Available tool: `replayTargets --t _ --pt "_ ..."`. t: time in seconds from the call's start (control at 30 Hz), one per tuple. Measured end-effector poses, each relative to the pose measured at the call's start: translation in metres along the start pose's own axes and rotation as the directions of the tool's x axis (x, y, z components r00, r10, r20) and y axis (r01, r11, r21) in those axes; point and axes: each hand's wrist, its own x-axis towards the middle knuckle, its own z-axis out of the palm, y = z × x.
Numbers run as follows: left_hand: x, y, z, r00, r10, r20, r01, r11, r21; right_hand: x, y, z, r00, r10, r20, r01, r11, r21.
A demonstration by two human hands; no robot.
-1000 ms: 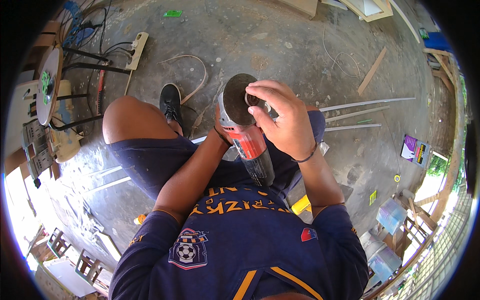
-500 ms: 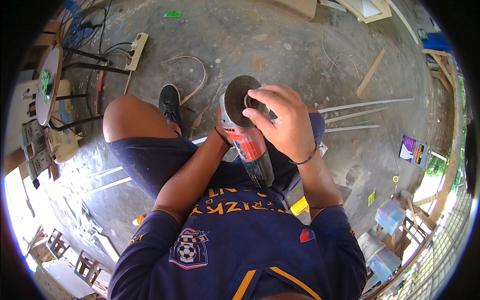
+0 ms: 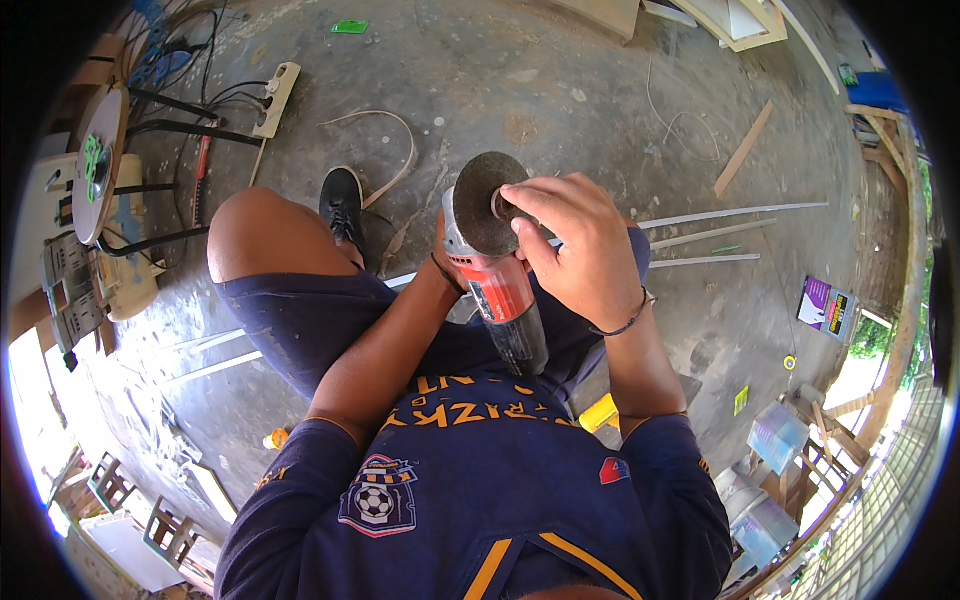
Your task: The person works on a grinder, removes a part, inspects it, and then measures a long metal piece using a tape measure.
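An angle grinder (image 3: 497,290) with a red and black body leans against my front, its dark round disc (image 3: 480,215) facing up. My left hand (image 3: 440,238) supports the grinder's metal head from the left side; its fingers are mostly hidden behind the tool. Over the disc, my right hand (image 3: 583,235) reaches in from the right. Its index fingertip touches the round nut (image 3: 501,204) at the disc's centre, with the thumb close by at the nut's lower right. The other right fingers are bent above.
Pale strips (image 3: 735,211) lie on the concrete floor to the right, near a flat wooden piece (image 3: 743,148). A power strip (image 3: 277,100) with cables lies at the upper left, beside a stand with a round disc (image 3: 98,168). A yellow object (image 3: 600,412) rests by my right elbow.
My right index finger and thumb have shifted slightly around the disc's centre and come closer together. The right wrist has turned a little to the right. My left hand and the grinder stay nearly still.
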Motion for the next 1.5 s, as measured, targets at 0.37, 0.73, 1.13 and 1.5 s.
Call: replayTargets --t 0.37,0.73,1.13,1.5 --pt "0.003 0.006 0.006 0.988 -0.101 0.116 0.111 0.991 -0.077 0.000 -0.001 0.000 0.995 0.097 0.008 -0.097 0.995 0.028" --pt "0.006 -0.003 0.003 0.999 0.028 0.025 -0.029 0.998 0.051 -0.002 -0.001 -0.002 0.995 0.070 -0.072 -0.071 0.997 -0.003" --pt "-0.003 0.007 0.017 0.998 0.023 0.065 -0.024 1.000 0.018 -0.001 0.002 0.005 0.999 -0.005 -0.050 0.005 1.000 -0.002" --pt "0.000 0.004 0.006 0.994 0.023 0.106 -0.045 0.977 0.207 -0.003 0.002 0.003 0.996 0.022 -0.092 -0.023 1.000 -0.009"
